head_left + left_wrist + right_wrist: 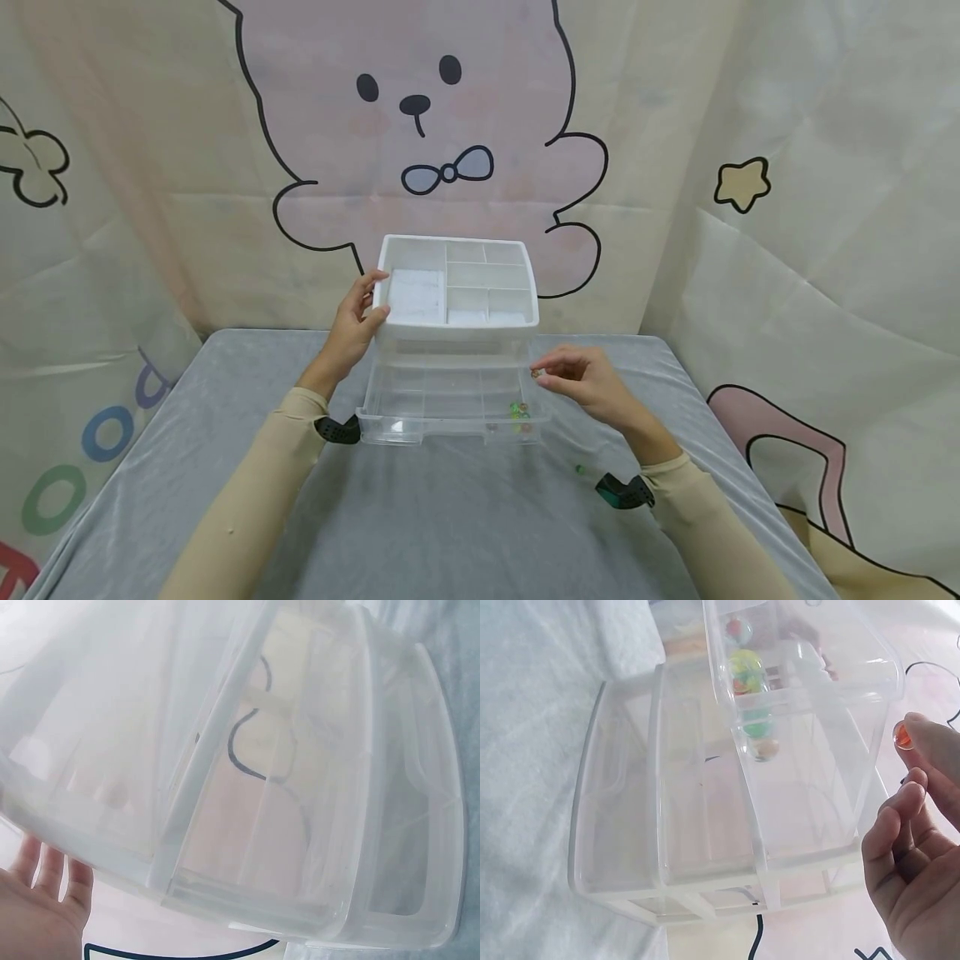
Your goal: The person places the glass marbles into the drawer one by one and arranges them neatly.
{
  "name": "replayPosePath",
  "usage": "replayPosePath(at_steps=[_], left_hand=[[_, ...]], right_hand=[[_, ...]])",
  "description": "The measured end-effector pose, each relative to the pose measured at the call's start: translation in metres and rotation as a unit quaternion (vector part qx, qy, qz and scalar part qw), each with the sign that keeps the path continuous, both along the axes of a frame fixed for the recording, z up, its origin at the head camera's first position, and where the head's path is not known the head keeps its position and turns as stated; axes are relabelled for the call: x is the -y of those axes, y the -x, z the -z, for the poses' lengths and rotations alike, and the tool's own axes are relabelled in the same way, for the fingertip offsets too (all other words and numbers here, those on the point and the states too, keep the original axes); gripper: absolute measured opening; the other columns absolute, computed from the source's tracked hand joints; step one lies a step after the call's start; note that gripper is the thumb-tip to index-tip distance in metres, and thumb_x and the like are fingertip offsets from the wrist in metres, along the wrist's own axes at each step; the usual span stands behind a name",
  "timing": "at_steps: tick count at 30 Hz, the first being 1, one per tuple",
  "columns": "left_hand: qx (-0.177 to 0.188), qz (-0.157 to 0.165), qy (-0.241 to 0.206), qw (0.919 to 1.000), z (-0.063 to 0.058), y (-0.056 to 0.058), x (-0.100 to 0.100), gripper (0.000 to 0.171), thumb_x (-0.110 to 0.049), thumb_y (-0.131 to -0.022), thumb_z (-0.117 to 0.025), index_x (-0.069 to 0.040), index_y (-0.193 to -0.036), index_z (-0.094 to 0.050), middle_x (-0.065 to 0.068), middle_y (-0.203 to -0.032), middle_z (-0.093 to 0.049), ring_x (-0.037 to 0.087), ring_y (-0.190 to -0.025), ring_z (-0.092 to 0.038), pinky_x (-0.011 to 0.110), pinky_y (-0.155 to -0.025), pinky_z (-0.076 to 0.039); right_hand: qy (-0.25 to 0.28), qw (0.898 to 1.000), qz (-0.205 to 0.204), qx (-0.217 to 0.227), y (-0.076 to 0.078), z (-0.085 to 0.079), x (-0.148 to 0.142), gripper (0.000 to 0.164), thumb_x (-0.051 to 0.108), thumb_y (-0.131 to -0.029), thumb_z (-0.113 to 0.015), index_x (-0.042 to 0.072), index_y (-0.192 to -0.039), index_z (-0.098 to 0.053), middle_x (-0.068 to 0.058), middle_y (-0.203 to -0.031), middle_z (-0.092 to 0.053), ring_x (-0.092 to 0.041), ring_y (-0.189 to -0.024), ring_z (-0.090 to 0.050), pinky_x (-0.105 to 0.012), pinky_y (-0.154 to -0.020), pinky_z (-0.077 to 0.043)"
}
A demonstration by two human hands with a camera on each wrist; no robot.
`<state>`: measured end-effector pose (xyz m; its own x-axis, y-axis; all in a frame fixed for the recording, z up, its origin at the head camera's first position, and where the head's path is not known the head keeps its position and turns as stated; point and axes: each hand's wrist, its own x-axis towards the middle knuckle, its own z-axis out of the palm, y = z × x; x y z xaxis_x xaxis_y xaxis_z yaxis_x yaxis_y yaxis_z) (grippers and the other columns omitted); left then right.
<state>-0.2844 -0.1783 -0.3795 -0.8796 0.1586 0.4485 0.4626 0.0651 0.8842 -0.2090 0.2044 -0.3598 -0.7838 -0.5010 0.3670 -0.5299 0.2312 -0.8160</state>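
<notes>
A clear plastic drawer box [457,332] stands on the cloth, topped by a white divided tray [416,296]. My left hand [347,329] holds the box by its upper left side, thumb and fingertips at the tray's rim. One clear drawer [450,429] is pulled out toward me, and several green, yellow and red marbles [748,675] lie together at its right end. Beside the drawer's right wall, my right hand [588,385] pinches a clear marble with orange inside [902,736] between thumb and forefinger.
A single green marble [581,469] lies on the grey cloth [450,533], near the right wrist. Behind the table hangs a printed curtain [652,167] with a bear, and similar curtains close off both sides.
</notes>
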Motion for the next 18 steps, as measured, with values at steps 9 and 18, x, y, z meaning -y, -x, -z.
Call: replayPosePath(at_steps=[9, 18], left_hand=[[0.004, -0.001, 0.001, 1.0, -0.001, -0.001, -0.001, 0.051, -0.007, -0.102, -0.05, -0.012, -0.151, -0.036, 0.018, -0.154, -0.036, 0.024, -0.123, -0.046, 0.019, -0.082, -0.048], [0.003, 0.001, -0.011, 0.9999, 0.0, 0.0, -0.001, 0.05, -0.005, -0.101, -0.05, -0.01, -0.149, -0.037, 0.017, -0.153, -0.037, 0.021, -0.12, -0.047, 0.019, -0.081, -0.048]], right_hand=[[0.001, 1.0, -0.012, -0.002, 0.0, -0.002, 0.009, 0.016, 0.0, -0.094, -0.066, -0.006, -0.107, -0.073, 0.005, -0.098, -0.069, -0.006, -0.07, -0.053, -0.022, -0.062, -0.049], [-0.015, 1.0, -0.016, -0.02, 0.0, -0.004, 0.021, 0.015, 0.002, -0.094, -0.067, -0.005, -0.106, -0.074, -0.005, -0.095, -0.068, -0.008, -0.072, -0.054, -0.022, -0.063, -0.048]])
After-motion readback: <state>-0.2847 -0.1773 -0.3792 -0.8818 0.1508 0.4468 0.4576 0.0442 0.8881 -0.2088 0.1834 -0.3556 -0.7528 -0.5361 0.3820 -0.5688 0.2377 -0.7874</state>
